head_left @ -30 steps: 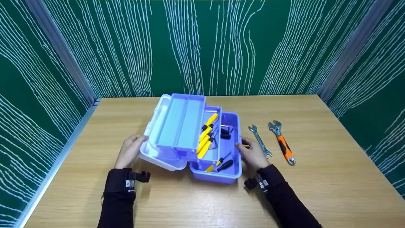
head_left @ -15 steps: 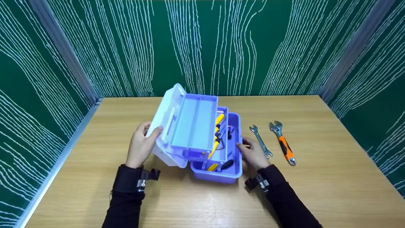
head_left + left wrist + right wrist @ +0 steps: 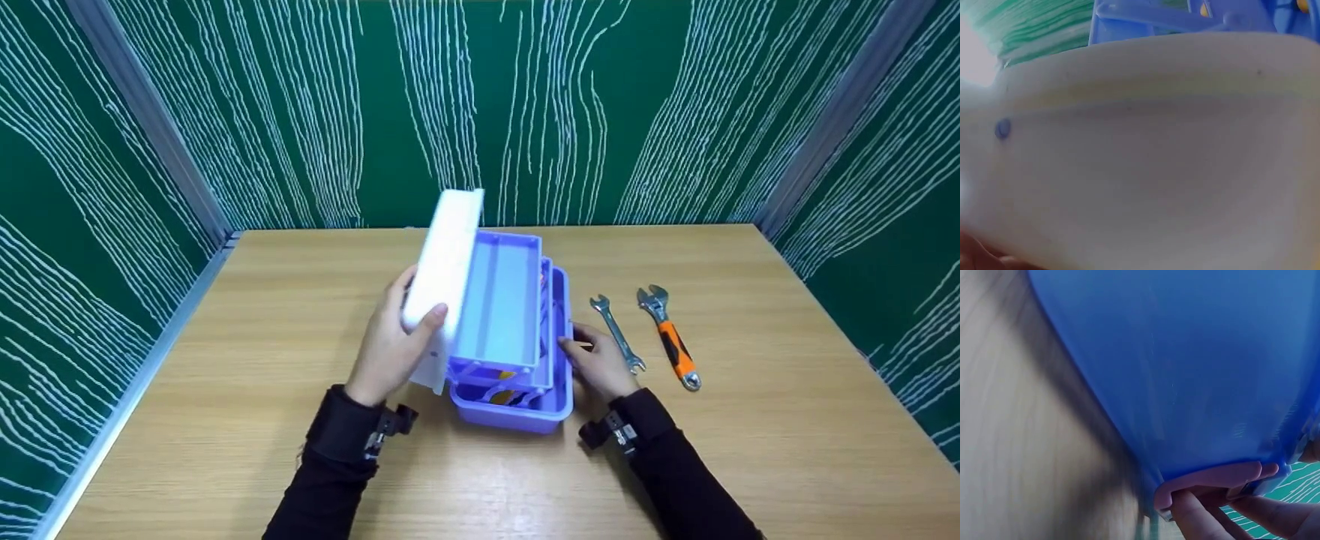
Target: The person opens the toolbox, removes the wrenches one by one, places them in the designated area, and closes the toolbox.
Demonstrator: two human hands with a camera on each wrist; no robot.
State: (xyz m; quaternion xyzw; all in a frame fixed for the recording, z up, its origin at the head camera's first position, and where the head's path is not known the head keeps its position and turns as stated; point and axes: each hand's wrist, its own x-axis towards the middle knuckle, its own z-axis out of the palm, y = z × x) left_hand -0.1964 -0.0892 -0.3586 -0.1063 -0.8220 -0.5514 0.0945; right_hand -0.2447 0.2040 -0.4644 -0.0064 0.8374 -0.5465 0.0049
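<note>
A purple toolbox (image 3: pixel 510 421) stands on the table, its white lid (image 3: pixel 448 251) tilted up steeply on the left. My left hand (image 3: pixel 388 343) grips this lid, thumb across its outer face. Inside, the light upper tray (image 3: pixel 499 300) overlaps the lower tray; part of a yellow tool (image 3: pixel 501 397) shows under them, and most other contents are hidden. My right hand (image 3: pixel 602 367) holds the box's right side, thumb at the rim. In the right wrist view its fingers (image 3: pixel 1196 517) are at a pink latch (image 3: pixel 1213 479) on the box wall. The left wrist view is mostly lid (image 3: pixel 1145 169).
An open-end wrench (image 3: pixel 617 334) lies just right of the right hand. Farther right is an adjustable wrench (image 3: pixel 670 337) with an orange and black handle. The wooden table (image 3: pixel 787 420) is bounded by green walls (image 3: pixel 525 112) with white wavy lines.
My left hand has moved right, swinging the lid up from lying back to steeply raised. The trays have shifted right and folded inward over the yellow-handled tools. My right hand stays put.
</note>
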